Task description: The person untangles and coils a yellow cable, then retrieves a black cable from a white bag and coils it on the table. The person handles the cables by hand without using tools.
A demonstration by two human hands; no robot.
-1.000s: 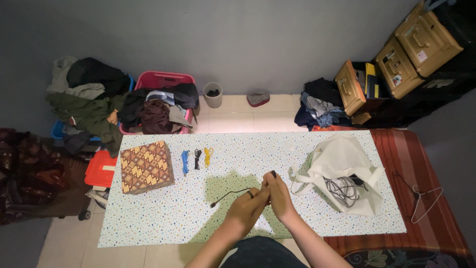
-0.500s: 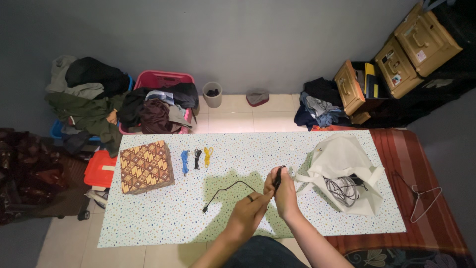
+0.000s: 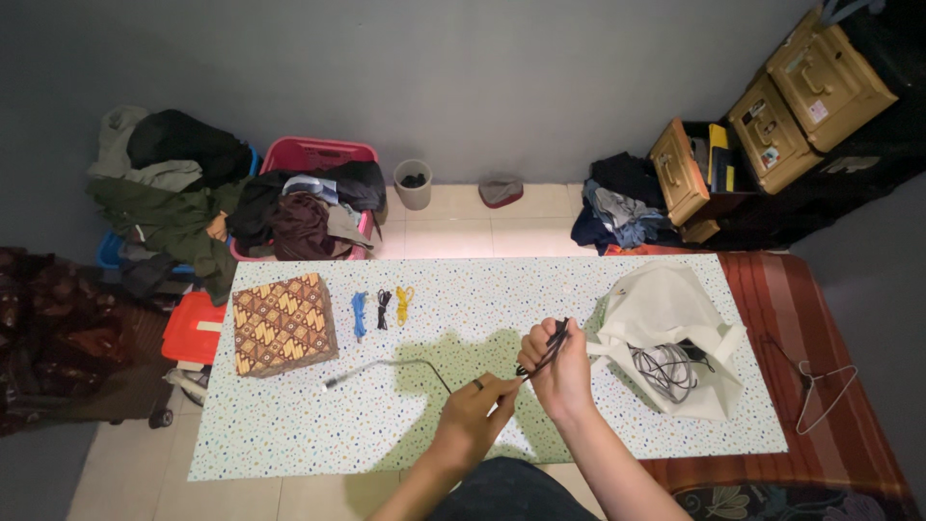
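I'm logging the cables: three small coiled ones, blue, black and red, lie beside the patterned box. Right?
Not quite. In the head view the three small coiled cables beside the brown patterned box are blue, black and yellow, not red.

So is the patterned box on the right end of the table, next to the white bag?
No, the patterned box sits at the table's left end, while the white bag lies at the right end.

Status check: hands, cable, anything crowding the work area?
Right hand grips folded loops of black cable. Left hand pinches the strand; free end trails left across the table. White bag sits just right, not blocking.
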